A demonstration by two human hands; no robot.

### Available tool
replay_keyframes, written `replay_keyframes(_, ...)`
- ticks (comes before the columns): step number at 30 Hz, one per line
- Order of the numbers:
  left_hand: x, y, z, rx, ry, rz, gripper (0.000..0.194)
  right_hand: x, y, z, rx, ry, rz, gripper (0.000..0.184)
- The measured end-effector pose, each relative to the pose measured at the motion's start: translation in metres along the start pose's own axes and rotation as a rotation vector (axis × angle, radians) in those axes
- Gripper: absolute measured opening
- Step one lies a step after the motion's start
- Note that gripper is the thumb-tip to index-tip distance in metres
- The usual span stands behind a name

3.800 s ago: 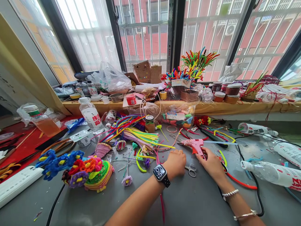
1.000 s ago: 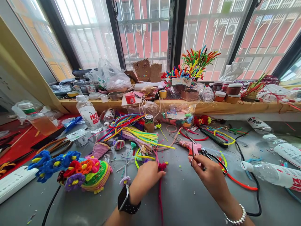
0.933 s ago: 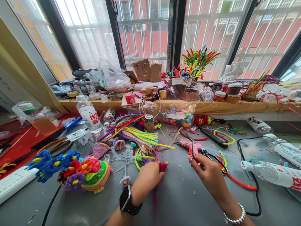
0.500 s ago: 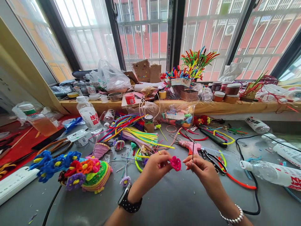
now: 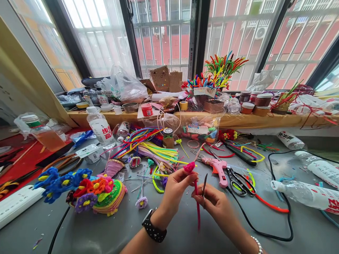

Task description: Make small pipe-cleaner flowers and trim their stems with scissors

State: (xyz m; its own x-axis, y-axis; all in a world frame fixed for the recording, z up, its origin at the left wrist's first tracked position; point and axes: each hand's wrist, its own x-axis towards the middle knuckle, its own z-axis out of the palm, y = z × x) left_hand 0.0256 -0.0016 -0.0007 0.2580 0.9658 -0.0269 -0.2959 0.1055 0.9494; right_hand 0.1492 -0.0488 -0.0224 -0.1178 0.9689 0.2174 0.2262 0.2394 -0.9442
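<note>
My left hand is closed in a pinch on a pink pipe-cleaner flower. The flower's head points up above my fingers, and its fuzzy pink stem hangs down below them. My right hand is closed on a slim, dark, pointed metal tool, tip upward; its lower part is hidden by the fingers. The right fingertips overlap the stem just under my left hand; whether they grip it I cannot tell. Left of my hands a purple flower lies on the grey table.
A pink glue gun and black-handled scissors lie beyond my right hand. Bundled pipe cleaners spread out behind my left hand. Finished colourful flowers stand left; plastic bottles lie right. A black cord loops on the right.
My left hand has turned the flower upward, so its stem now hangs down. My right hand has moved left and lower with the pointed tool, close to the stem.
</note>
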Motion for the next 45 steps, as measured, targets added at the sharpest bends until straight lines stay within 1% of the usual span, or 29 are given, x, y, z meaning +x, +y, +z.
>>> replay_keyframes(4, 0.004, -0.001, -0.005, -0.182, -0.013, -0.057, 0.015, 0.0, -0.002, -0.002, -0.03, -0.024, -0.004, 0.024)
replay_keyframes(7, 0.01, 0.006, -0.015, -0.289, 0.047, -0.09, 0.015, 0.001, -0.005, -0.005, -0.02, -0.076, 0.007, 0.025)
replay_keyframes(10, 0.016, 0.015, -0.023, -0.327, 0.088, -0.108, 0.017, 0.002, -0.006, -0.006, 0.019, -0.105, 0.02, 0.023)
replay_keyframes(12, 0.015, 0.016, -0.023, -0.289, 0.035, -0.154, 0.019, 0.002, -0.005, -0.006, 0.05, -0.092, 0.037, 0.022)
replay_keyframes(14, 0.012, 0.013, -0.019, -0.222, -0.072, -0.211, 0.02, 0.002, -0.004, -0.006, 0.072, -0.068, 0.051, 0.023)
replay_keyframes(17, 0.007, 0.007, -0.012, -0.132, -0.25, -0.262, 0.023, 0.002, -0.003, -0.008, 0.065, -0.048, 0.064, 0.026)
replay_keyframes(18, 0.006, 0.006, -0.01, -0.107, -0.26, -0.27, 0.024, 0.002, -0.003, -0.009, 0.055, -0.046, 0.069, 0.026)
replay_keyframes(24, 0.009, 0.007, -0.012, 0.053, -0.159, -0.269, 0.025, 0.003, -0.006, -0.014, 0.012, -0.035, 0.064, 0.027)
replay_keyframes(28, 0.011, 0.008, -0.013, 0.045, -0.045, -0.133, 0.024, 0.005, -0.001, -0.014, 0.059, -0.041, 0.075, 0.033)
replay_keyframes(30, 0.012, 0.009, -0.014, 0.02, 0.001, -0.082, 0.024, 0.006, 0.002, -0.013, 0.109, -0.088, 0.053, 0.042)
replay_keyframes(33, 0.013, 0.012, -0.017, -0.021, 0.028, -0.056, 0.023, 0.005, 0.006, -0.012, 0.146, -0.195, 0.017, 0.054)
replay_keyframes(36, 0.015, 0.016, -0.021, -0.025, 0.054, -0.027, 0.022, 0.001, 0.003, -0.011, 0.069, -0.347, -0.01, 0.059)
replay_keyframes(38, 0.015, 0.018, -0.023, -0.008, 0.065, -0.019, 0.023, -0.002, -0.001, -0.011, 0.024, -0.459, 0.004, 0.062)
replay_keyframes(41, 0.016, 0.018, -0.024, 0.018, 0.051, -0.025, 0.025, -0.005, -0.006, -0.01, 0.001, -0.595, 0.052, 0.07)
replay_keyframes(45, 0.015, 0.017, -0.024, 0.035, -0.007, -0.019, 0.022, -0.007, -0.008, -0.011, -0.045, -0.649, 0.008, 0.074)
